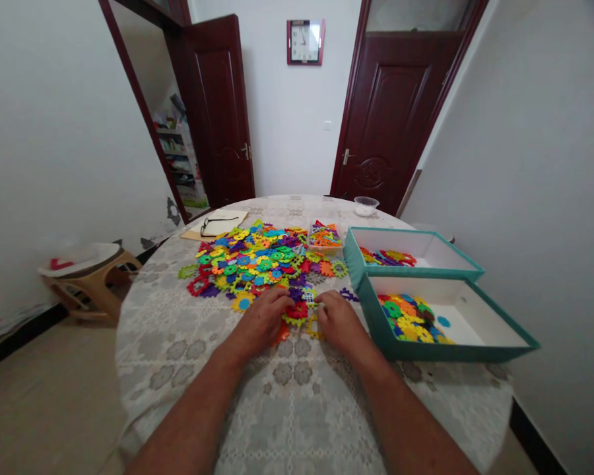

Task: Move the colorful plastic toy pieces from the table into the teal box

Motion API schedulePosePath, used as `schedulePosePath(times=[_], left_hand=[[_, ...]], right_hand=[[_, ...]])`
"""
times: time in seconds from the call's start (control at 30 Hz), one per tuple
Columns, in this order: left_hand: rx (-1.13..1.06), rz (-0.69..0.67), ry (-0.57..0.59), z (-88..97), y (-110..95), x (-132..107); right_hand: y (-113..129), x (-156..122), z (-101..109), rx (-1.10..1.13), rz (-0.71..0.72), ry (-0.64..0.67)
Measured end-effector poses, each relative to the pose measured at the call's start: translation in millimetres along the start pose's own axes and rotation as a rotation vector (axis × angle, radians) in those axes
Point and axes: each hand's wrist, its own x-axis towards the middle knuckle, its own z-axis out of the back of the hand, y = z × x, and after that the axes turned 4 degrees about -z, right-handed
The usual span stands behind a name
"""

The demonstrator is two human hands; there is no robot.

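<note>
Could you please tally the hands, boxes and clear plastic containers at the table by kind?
Hands (left hand, right hand): 2
Teal boxes (front box, back box): 2
Clear tub of pieces: 1
Clear bowl: 1
Total: 6

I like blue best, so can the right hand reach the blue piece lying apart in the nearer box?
Probably yes: nothing seems to cover the blue piece, and the nearer box is open on top. The right hand would just have to lift over the box's side wall.
</note>
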Motion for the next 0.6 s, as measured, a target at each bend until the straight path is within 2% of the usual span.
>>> schedulePosePath(times=[0.1, 0.17, 0.3, 0.4, 0.6], left_hand=[[-0.022, 0.005, -0.009, 1.2, -2, 0], [-0.018, 0.032, -0.007, 0.9, -2, -1], [0.028, 0.061, -0.060, -2.8, 3, -2], [0.055, 0.045, -0.081, -3.7, 4, -2], [0.097, 0.058, 0.040, -4.0, 0, 0]], right_hand=[[-5, 5, 3, 0.051, 0.011, -0.097], [-9, 5, 5, 0.005, -0.017, -0.114], [-13, 1, 7, -0.144, -0.085, -0.020], [-8, -1, 6, -0.161, -0.086, 0.019], [9, -5, 4, -0.087, -0.007, 0.082]])
